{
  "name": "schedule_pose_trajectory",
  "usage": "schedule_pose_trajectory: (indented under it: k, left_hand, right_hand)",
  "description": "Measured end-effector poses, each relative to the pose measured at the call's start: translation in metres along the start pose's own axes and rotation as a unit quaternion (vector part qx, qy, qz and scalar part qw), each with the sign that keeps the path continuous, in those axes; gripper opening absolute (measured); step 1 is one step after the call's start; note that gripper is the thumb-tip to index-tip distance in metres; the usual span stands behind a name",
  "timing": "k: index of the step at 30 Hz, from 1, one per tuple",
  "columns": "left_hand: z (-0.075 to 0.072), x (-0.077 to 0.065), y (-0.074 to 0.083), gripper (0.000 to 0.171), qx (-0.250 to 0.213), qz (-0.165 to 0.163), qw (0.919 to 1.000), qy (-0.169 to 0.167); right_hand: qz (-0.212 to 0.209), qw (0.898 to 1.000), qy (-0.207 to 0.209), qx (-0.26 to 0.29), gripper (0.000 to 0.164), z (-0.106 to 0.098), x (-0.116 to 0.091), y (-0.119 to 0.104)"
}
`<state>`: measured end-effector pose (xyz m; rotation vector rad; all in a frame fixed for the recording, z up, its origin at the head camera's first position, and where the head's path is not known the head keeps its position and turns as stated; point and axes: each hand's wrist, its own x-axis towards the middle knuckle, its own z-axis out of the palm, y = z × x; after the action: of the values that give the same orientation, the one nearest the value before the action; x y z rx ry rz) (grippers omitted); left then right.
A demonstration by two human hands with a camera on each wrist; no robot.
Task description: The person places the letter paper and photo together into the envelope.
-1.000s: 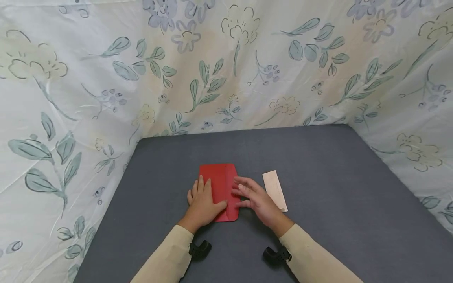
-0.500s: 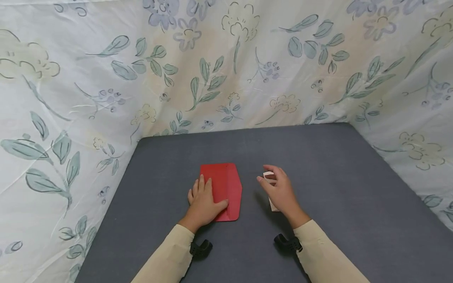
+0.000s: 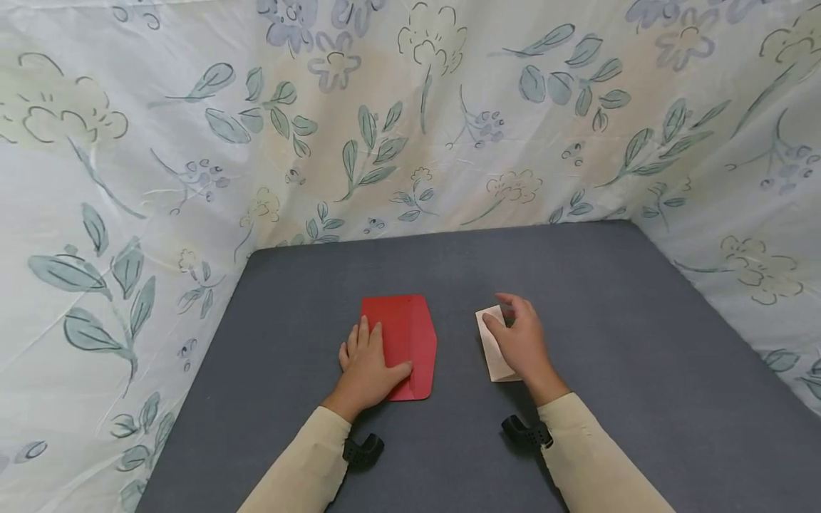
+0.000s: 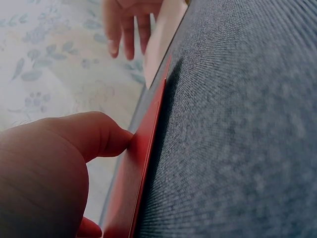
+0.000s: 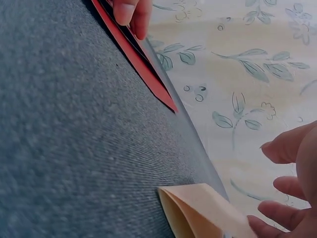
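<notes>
A red envelope (image 3: 396,324) lies on the table, its flap spread toward the right. My left hand (image 3: 367,367) rests on the envelope's left part with fingers straight, and the thumb touches it near the flap fold. A dark gap shows at the envelope's mouth (image 5: 141,59) in the right wrist view. To the right sits a folded cream paper (image 3: 490,349), its layers parted at the near end. My right hand (image 3: 524,345) is at the paper's right side, thumb held away from the bent fingers (image 5: 282,213). Whether a fingertip touches the paper is hard to tell.
A dark grey cloth-covered table (image 3: 596,320) lies under everything. Floral curtains (image 3: 436,142) hang behind it and at both sides. Black wrist cameras (image 3: 364,452) are strapped at both cuffs.
My right hand has left the envelope's flap and moved right to the cream paper. The paper's near end has parted and shifted slightly. My left hand stays on the envelope.
</notes>
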<state>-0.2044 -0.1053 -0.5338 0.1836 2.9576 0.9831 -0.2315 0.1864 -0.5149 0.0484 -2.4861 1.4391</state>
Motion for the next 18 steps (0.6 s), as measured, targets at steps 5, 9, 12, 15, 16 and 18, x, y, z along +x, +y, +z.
schedule_pose_trajectory:
  k: [5,9,12,15,16,18]
  left_hand:
    - [-0.0008,0.0003,0.0006,0.103,0.0,-0.001,1.0,0.0]
    - [-0.0019,0.0005,0.001,0.103,-0.001,-0.001,1.0,-0.001]
    - [-0.0025,0.0009,0.0004,0.103,0.0,-0.002,1.0,0.0]
    - [-0.0029,0.0013,-0.0002,0.103,-0.001,-0.001,1.0,-0.001]
    - [-0.003,0.0014,-0.0003,0.103,-0.002,-0.001,1.0,-0.001]
    - [-0.0033,0.002,-0.0007,0.103,-0.003,-0.001,1.0,-0.001]
  right_hand:
    - [0.016,1.0,0.003,-0.008,0.053,-0.0048,0.0023,0.0006]
    - [0.037,0.999,0.002,-0.012,0.053,-0.007,0.0044,0.0024]
    - [0.048,0.999,-0.007,-0.014,0.053,-0.0074,0.0047,0.0028]
    - [0.051,0.998,-0.012,-0.019,0.05,-0.007,0.0049,0.003]
    - [0.051,0.998,-0.013,-0.022,0.048,-0.0068,0.0051,0.0031]
    - [0.05,0.998,-0.01,-0.027,0.044,-0.0065,0.0056,0.0028]
